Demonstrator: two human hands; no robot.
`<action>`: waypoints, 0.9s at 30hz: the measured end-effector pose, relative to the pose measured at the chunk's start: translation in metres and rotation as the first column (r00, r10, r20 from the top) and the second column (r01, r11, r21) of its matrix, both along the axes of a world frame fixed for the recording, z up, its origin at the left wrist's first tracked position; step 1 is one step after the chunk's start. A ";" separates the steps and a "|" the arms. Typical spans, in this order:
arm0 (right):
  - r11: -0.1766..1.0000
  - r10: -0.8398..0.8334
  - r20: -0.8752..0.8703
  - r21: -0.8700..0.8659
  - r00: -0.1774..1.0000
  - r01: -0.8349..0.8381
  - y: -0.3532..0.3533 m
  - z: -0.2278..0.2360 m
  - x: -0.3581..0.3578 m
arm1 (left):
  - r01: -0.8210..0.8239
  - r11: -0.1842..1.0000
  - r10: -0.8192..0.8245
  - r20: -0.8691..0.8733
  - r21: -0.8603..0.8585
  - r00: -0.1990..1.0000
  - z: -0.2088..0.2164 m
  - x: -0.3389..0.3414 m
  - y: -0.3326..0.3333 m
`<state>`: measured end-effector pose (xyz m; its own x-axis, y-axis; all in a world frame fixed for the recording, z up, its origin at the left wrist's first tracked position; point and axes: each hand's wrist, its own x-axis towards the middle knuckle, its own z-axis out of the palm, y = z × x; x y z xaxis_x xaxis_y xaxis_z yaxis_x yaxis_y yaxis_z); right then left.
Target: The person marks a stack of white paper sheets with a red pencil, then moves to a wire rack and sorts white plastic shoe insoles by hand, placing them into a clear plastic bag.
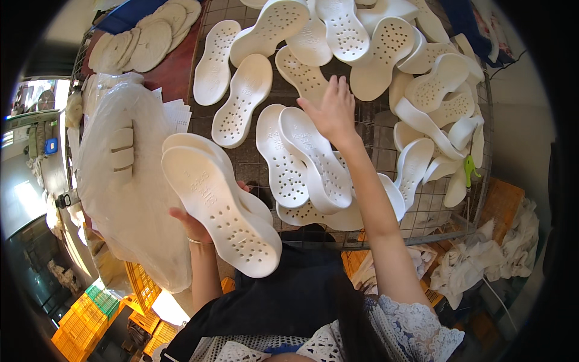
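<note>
My left hand point(194, 224) holds a stack of two white perforated shoe soles point(222, 202), their undersides facing up, low at the left of the wire table. My right hand point(330, 108) reaches forward with fingers spread over the pile of white soles point(313, 157) lying on the wire mesh table point(374, 130). Its fingertips are close to a sole at the middle point(301, 75); I cannot see it gripping anything. Several more white soles point(386, 42) are scattered across the far part of the mesh.
A big clear plastic bag point(129, 181) with white pieces inside lies at the left. Round beige insoles point(148, 39) are stacked at the far left. A green tool point(469, 167) hangs at the table's right edge. White rags point(482, 259) and orange crates point(90, 320) lie below.
</note>
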<state>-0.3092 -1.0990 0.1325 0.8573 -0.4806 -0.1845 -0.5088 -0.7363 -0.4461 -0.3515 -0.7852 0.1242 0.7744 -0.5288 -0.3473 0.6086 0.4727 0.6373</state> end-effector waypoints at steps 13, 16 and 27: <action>0.541 0.836 0.206 -0.159 0.508 -0.826 0.048 0.051 -0.082 | 0.213 0.965 -0.125 -0.441 0.154 0.889 -0.059 -0.031 0.069; 0.908 0.306 -0.363 -0.167 0.880 -0.385 0.088 0.016 -0.116 | 0.139 0.985 -0.089 -0.386 0.103 0.918 -0.061 -0.065 0.099; 0.981 0.190 0.261 -0.099 0.947 -0.169 0.132 0.039 -0.116 | -0.186 0.919 0.252 -0.155 0.349 0.955 -0.041 -0.077 0.227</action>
